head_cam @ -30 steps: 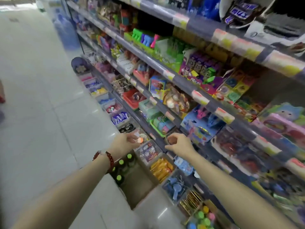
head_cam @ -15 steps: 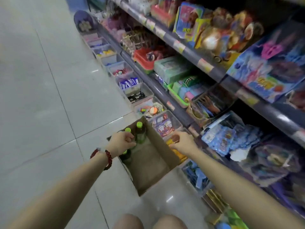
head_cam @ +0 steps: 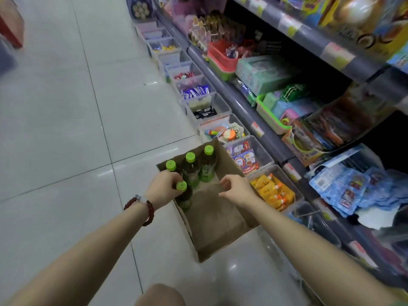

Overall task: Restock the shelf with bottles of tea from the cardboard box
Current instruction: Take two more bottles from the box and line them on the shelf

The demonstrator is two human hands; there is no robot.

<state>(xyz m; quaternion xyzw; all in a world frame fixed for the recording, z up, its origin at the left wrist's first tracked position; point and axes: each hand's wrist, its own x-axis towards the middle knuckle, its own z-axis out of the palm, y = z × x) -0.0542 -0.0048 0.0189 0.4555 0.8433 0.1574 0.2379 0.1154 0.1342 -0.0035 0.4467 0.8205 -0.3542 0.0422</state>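
Note:
An open cardboard box (head_cam: 220,244) stands on the floor beside the shelf. Several dark tea bottles with green caps (head_cam: 190,157) stand upright at its far left end. My left hand (head_cam: 162,188) reaches into the box, fingers closed around the neck of the nearest tea bottle (head_cam: 184,196), just below its cap. My right hand (head_cam: 237,188) hovers over the middle of the box with fingers spread and nothing in it. The box's near half holds no bottles.
Clear plastic bins (head_cam: 268,166) of snacks and toys line the floor along the shelf base on the right. Grey shelves (head_cam: 309,34) above carry baskets and packaged toys. White tiled floor (head_cam: 66,129) spreads to the left. My knee (head_cam: 160,294) shows at the bottom.
My view dropped from the shelves to the box. Both hands came down from shelf height into the box, and my left hand closed on a bottle neck.

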